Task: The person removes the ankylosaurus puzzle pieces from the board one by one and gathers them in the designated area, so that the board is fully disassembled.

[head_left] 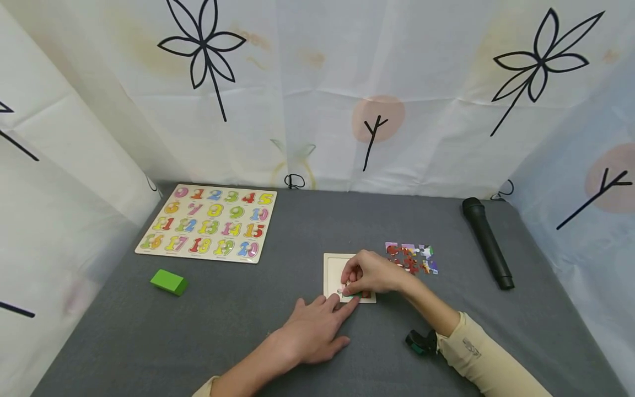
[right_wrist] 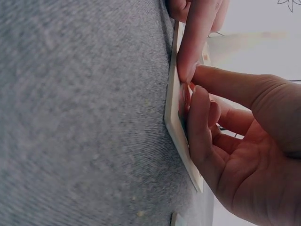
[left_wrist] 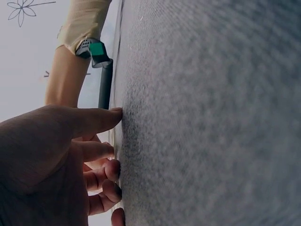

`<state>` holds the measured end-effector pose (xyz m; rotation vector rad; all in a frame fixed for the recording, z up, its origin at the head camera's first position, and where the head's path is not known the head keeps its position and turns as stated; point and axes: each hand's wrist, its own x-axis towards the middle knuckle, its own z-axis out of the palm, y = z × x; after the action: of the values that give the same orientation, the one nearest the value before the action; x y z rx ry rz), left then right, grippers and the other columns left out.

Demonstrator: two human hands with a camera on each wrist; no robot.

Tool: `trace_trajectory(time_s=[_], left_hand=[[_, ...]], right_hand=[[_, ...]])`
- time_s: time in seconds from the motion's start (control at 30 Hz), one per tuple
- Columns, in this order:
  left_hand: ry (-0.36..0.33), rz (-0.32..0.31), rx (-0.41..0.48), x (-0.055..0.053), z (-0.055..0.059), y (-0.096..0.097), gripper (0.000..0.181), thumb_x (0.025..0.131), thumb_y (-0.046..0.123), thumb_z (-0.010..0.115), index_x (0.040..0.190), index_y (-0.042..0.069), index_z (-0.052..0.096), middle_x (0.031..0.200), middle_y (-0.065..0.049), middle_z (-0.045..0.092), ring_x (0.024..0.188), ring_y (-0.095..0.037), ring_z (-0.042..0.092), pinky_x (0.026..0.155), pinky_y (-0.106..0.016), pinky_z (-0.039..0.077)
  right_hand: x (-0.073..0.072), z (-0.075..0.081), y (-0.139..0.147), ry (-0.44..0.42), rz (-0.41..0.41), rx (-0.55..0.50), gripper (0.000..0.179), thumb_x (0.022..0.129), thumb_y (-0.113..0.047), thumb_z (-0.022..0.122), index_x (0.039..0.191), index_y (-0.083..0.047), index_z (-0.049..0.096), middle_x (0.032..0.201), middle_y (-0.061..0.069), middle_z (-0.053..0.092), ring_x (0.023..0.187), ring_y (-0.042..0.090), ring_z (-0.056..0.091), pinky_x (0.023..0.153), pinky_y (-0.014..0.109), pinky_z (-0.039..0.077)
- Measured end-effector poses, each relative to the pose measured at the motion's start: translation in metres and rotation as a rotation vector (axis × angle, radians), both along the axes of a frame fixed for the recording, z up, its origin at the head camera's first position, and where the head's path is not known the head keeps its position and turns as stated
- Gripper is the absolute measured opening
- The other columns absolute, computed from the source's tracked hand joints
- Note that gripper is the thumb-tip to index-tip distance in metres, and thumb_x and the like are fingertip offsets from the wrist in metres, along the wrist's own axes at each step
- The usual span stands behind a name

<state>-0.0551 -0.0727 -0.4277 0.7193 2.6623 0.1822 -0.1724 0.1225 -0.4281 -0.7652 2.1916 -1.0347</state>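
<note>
A small square wooden puzzle tray (head_left: 325, 275) lies on the table in the head view, with a few coloured pieces (head_left: 366, 295) along its near edge. My right hand (head_left: 374, 273) is over the tray, thumb and fingers bent together. In the right wrist view they pinch a reddish puzzle piece (right_wrist: 186, 97) low against the tray, partly hidden by the fingertips. My left hand (head_left: 317, 330) rests on the table at the near side, fingers extended onto the tray's near edge. Its index fingertip touches beside the right thumb. Loose jigsaw pieces (head_left: 409, 258) lie just right of the tray.
A number puzzle board (head_left: 208, 226) lies at the back left, with a green block (head_left: 169, 282) in front of it. A black microphone (head_left: 488, 243) lies at the right. White patterned curtain (head_left: 317, 99) stands around the grey table (head_left: 238, 309).
</note>
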Motion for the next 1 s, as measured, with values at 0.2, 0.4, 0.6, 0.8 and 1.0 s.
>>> trace_trajectory(time_s=[0.2,0.4,0.6,0.8,1.0], left_hand=[[0.012,-0.002,-0.021,0.000,-0.002,0.002,0.077,0.102,0.057,0.070,0.169,0.047,0.033,0.148,0.008,0.059,0.127,-0.016,0.060,0.089,-0.054,0.049],[0.039,-0.014,-0.023,0.001,-0.003,0.002,0.076,0.102,0.057,0.069,0.168,0.047,0.034,0.144,0.008,0.060,0.122,-0.016,0.061,0.086,-0.052,0.050],[0.028,-0.016,-0.029,0.000,-0.002,0.002,0.076,0.102,0.057,0.069,0.168,0.046,0.034,0.142,0.007,0.061,0.122,-0.015,0.061,0.086,-0.052,0.050],[0.033,-0.021,-0.010,0.000,-0.003,0.000,0.075,0.102,0.055,0.069,0.168,0.044,0.035,0.138,0.007,0.061,0.121,-0.014,0.062,0.085,-0.052,0.050],[0.035,-0.022,0.006,-0.001,-0.003,-0.001,0.074,0.103,0.054,0.069,0.168,0.044,0.036,0.134,0.007,0.062,0.116,-0.013,0.062,0.082,-0.049,0.049]], right_hand=[[-0.001,0.001,0.001,0.003,0.045,0.003,0.009,0.093,-0.007,0.084,0.094,-0.003,0.076,0.073,-0.001,0.065,0.056,0.008,0.063,0.056,0.026,0.058],[0.000,0.002,0.004,0.020,0.058,-0.021,0.011,0.097,-0.012,0.082,0.096,-0.004,0.075,0.077,0.002,0.071,0.061,0.010,0.063,0.059,0.025,0.056],[-0.001,-0.006,0.011,-0.008,-0.002,-0.134,0.015,0.100,-0.013,0.079,0.101,0.000,0.073,0.086,0.009,0.074,0.069,0.010,0.066,0.064,0.025,0.058],[-0.001,-0.001,0.025,-0.012,-0.082,-0.179,0.015,0.100,-0.014,0.078,0.104,0.000,0.073,0.090,0.011,0.074,0.070,0.010,0.064,0.064,0.028,0.058],[0.003,0.010,0.052,0.066,-0.168,-0.184,0.014,0.101,-0.013,0.077,0.107,-0.001,0.075,0.092,0.011,0.073,0.070,0.013,0.064,0.063,0.032,0.058]])
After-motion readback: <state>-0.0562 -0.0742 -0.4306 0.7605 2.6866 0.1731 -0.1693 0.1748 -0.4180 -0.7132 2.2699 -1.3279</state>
